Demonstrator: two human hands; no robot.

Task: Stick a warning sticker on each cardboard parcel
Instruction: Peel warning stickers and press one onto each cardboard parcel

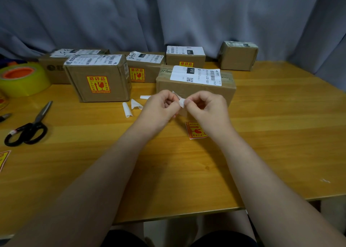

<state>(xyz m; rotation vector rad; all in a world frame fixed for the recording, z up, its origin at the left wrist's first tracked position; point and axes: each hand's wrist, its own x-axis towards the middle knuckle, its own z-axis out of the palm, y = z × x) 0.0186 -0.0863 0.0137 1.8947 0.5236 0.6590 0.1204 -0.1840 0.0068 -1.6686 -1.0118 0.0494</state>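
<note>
Head view: left hand (159, 106) and right hand (206, 106), fingers pinched shut on a small white sticker sheet (182, 104), held just before the near face of a brown cardboard parcel (196, 86). A yellow-and-red warning sticker (194, 130) lies on the wooden counter (280, 134); bare counter extends to its right edge.

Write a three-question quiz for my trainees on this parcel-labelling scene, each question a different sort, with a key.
1. True or false: the scissors lie closed on the table.
2. How many parcels show a warning sticker on the side facing the camera?
3. What do the left hand and right hand pinch between them? A) tape B) a sticker being peeled C) a pen

Key
1. True
2. Three
3. B; the nearest parcel shows no sticker yet.
</note>
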